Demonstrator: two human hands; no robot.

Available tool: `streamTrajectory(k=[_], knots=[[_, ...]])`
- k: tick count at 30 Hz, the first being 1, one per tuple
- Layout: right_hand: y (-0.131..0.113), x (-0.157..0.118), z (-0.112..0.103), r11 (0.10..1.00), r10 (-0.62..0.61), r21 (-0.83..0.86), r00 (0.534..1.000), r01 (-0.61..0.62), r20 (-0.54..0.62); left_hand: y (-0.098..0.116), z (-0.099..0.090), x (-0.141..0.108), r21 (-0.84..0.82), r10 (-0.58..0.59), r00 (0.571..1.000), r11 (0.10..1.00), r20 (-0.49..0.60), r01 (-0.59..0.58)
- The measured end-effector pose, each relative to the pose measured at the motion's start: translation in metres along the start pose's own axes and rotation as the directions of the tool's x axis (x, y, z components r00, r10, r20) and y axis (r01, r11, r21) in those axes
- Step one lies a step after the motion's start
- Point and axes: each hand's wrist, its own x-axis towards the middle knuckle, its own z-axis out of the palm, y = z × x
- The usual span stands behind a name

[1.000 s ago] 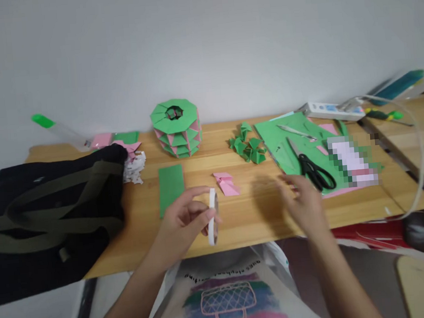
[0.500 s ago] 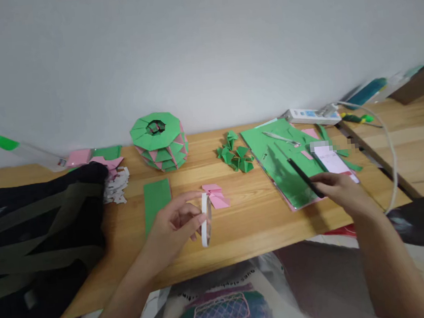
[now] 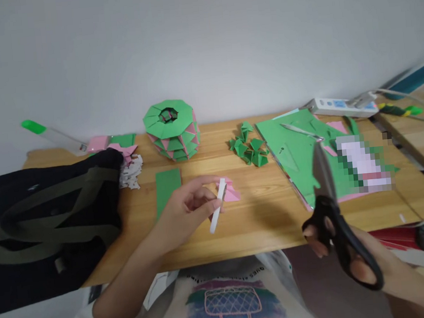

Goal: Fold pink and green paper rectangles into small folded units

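My left hand (image 3: 188, 205) pinches a thin roll of white tape (image 3: 218, 207) on its edge above the middle of the table. In my right hand (image 3: 368, 249) is a pair of black-handled scissors (image 3: 327, 208), blades pressed together and pointing up, with fingers through the loops. Just behind the tape lies a folded pink paper piece (image 3: 231, 191), partly hidden by it. A stack of green paper (image 3: 167, 187) is beside my left hand. Farther back are several folded green paper pieces (image 3: 250, 148) and a round green-and-pink paper model (image 3: 171, 130).
A black bag (image 3: 53, 212) covers the table's left side, next to white paper scraps (image 3: 131, 172). Green sheets (image 3: 299, 141) lie at right, carrying a craft knife (image 3: 301, 132) and a pixelated phone (image 3: 362, 160). Behind them is a white power strip (image 3: 343, 107) with a cable.
My right hand has lifted the scissors off the green sheets and brought them nearer, tips turned up. The tape tilts more in my left hand. The view has shifted slightly.
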Motion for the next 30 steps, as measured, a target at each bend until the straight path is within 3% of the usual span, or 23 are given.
streamTrajectory(k=[3, 6, 9, 13, 18, 24, 28, 30], knots=[[-0.012, 0.001, -0.002, 0.977, -0.077, -0.186, 0.985, 0.105, 0.155, 0.004, 0.000, -0.001, 0.042, 0.048, 0.998, 0.998, 0.027, -0.049], [-0.028, 0.009, -0.002, 0.891, -0.116, -0.429, 0.989, 0.145, 0.093, 0.010, 0.001, -0.002, 0.087, 0.064, 0.995, 0.994, 0.073, -0.070], [-0.045, 0.015, -0.001, 0.798, -0.135, -0.573, 0.982, 0.185, 0.130, 0.018, 0.003, -0.003, 0.201, 0.059, 0.995, 0.977, 0.083, -0.074], [-0.060, 0.019, -0.001, 0.723, -0.169, -0.633, 0.960, 0.276, 0.225, 0.027, 0.007, -0.003, 0.337, 0.071, 0.994, 0.937, 0.083, -0.095], [-0.065, 0.022, -0.001, 0.677, -0.121, -0.667, 0.941, 0.312, 0.317, 0.033, 0.011, -0.005, 0.408, 0.096, 0.988, 0.903, 0.123, -0.138], [-0.061, 0.020, -0.006, 0.625, -0.135, -0.707, 0.938, 0.330, 0.319, 0.030, 0.009, -0.004, 0.527, 0.236, 0.944, 0.786, 0.230, -0.324], [-0.061, 0.018, -0.006, 0.635, -0.156, -0.703, 0.944, 0.322, 0.291, 0.030, 0.006, -0.007, 0.435, 0.309, 0.913, 0.807, 0.265, -0.399], [-0.061, 0.021, -0.007, 0.620, -0.130, -0.744, 0.968, 0.250, 0.217, 0.034, 0.005, -0.014, 0.285, 0.306, 0.870, 0.857, 0.387, -0.429]])
